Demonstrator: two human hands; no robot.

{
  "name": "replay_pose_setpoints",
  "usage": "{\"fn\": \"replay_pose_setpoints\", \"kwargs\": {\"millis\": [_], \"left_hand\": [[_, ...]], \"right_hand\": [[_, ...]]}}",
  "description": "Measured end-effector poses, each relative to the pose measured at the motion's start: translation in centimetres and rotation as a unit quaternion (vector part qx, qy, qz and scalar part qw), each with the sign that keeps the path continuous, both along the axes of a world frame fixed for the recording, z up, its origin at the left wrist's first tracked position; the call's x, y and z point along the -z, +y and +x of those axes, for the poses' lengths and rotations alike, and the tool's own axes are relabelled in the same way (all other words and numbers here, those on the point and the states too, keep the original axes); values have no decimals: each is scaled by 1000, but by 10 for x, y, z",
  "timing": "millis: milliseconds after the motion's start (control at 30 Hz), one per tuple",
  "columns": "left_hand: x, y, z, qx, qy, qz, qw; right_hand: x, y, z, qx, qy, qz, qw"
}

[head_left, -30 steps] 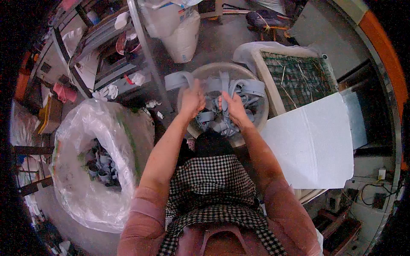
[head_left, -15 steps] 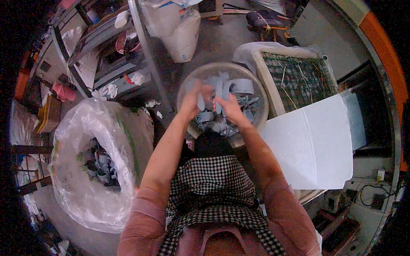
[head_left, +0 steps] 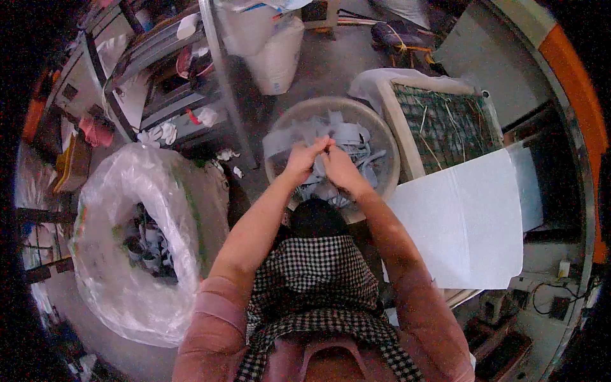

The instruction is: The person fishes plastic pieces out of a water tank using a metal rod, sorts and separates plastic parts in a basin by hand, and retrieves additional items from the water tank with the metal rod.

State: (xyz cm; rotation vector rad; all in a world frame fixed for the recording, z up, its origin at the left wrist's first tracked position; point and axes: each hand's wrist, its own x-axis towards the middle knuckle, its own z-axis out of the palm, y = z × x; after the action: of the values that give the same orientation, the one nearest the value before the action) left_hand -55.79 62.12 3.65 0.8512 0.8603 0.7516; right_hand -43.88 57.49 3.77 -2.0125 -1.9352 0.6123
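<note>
A round tub [head_left: 393, 148] stands in front of my knees, holding a heap of grey plastic strips and curled pieces [head_left: 368, 159]. Over it my left hand [head_left: 305, 159] and my right hand [head_left: 339, 167] meet at the fingertips, both with fingers closed. A grey curved strip [head_left: 277, 141] sticks out to the left just beyond my left hand, its motion blurring it. The fingers hide most of what lies between them, and I cannot make out which piece each hand grips.
On the left stands a large clear plastic bag [head_left: 95, 254] with grey parts [head_left: 151, 245] inside. A white board [head_left: 458, 223] lies at the right, beside a framed green net [head_left: 445, 127]. White sacks [head_left: 280, 54] and a metal rack [head_left: 223, 76] are beyond the tub.
My hands have come together over the tub from being apart. The upright strips between them no longer show as before, and a curved strip now extends left. The view has shifted slightly.
</note>
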Motion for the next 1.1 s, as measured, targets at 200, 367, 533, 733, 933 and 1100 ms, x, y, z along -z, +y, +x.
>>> {"fn": "replay_pose_setpoints", "kwargs": {"millis": [200,367,533,733,933,1100], "left_hand": [[12,9,-4,-83,81,145,983],[-33,-3,-13,-37,216,126,968],[-3,5,-15,59,191,234,951],[-5,11,-15,28,19,129,991],[34,23,-22,-32,303,380,874],[-5,17,-20,-132,187,189,955]], "right_hand": [[5,-5,-8,42,397,-56,915],[-23,6,3,-40,429,-85,898],[9,16,24,3,649,-156,745],[-2,1,11,67,780,-70,618],[-15,7,21,230,704,14,672],[-7,-3,35,250,683,72,683]]}}
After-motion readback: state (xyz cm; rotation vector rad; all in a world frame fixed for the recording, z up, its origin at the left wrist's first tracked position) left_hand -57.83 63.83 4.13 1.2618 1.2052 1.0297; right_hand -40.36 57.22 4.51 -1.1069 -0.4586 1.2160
